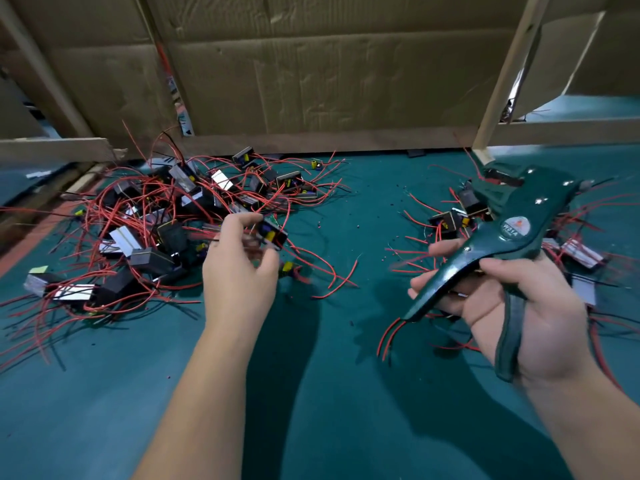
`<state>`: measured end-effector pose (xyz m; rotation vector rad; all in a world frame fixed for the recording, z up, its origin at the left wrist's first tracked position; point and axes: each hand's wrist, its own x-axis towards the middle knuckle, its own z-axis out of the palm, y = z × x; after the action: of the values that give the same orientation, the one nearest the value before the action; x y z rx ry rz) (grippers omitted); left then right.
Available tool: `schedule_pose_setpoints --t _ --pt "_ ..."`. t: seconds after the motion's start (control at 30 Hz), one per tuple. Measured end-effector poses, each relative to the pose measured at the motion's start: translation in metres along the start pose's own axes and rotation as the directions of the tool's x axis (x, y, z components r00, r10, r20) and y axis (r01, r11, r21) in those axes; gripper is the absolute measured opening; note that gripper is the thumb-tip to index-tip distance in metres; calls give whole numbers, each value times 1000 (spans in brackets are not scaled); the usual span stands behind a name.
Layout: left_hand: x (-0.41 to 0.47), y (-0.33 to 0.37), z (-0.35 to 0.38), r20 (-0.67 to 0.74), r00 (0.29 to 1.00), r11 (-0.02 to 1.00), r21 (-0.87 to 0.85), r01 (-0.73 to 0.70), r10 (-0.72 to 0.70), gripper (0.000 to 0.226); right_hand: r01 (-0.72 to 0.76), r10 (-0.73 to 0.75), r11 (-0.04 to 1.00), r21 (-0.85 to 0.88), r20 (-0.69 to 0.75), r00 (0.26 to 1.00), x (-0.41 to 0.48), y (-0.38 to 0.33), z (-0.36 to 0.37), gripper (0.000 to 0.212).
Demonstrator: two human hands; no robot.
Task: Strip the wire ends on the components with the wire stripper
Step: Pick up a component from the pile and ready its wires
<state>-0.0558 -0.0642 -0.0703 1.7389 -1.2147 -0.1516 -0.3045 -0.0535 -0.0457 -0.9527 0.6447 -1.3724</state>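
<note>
The wire stripper [512, 233], dark green with a round label at its pivot, is up off the table in the person's right hand [519, 306]. Its head points away from the person and its two handles are splayed apart. The fingers curl round the longer handle with the thumb laid over it, and the other handle runs down across the palm. From where I stand I can't tell whether the stripper's jaws are apart or closed.

Just under and behind the stripper lies a small cluster of components [457, 216], black blocks with yellow parts and red leads fanning out over the green table mat [329, 393]. A few red wires [389, 336] stick out below the tip of the longer handle.

Well to the left of the stripper, the left hand [239, 268] pinches a single component [273, 233] between thumb and fingertips. It is a little black block with a yellow and blue side, and motion blur smears the fingers. Some loose red leads [339, 278] lie on the mat between that hand and the stripper.

Further left of the stripper, beyond the left hand, sits the big heap of components [156, 220]. It is a tangle of black blocks, shiny foil faces and long red wires, with a few black ones among them.

Behind the stripper, at the far edge of the mat, a cardboard wall [329, 71] stands against a wooden frame. One pale wooden post [509, 71] rises almost directly beyond the tool's head.
</note>
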Motion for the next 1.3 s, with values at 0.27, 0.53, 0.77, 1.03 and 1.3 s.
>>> schedule_pose_setpoints --t 0.27,0.53,0.77,1.03,1.3 --pt "-1 12 0 -162 972 880 -470 74 -168 26 -209 151 963 172 298 943 -8 -5 11 91" --pt "-10 32 11 290 948 341 -885 317 -128 42 -403 325 905 139 386 863 -15 5 22 78" --pt "-29 38 19 261 949 673 -736 76 178 40 -479 382 875 64 517 766 -15 4 24 72" --pt "-34 39 21 191 971 706 -707 37 141 93 -578 489 815 49 478 730 -10 2 20 55" --pt "-35 45 19 214 963 640 -766 59 166 126 -648 573 752 121 366 733 -10 7 24 80"
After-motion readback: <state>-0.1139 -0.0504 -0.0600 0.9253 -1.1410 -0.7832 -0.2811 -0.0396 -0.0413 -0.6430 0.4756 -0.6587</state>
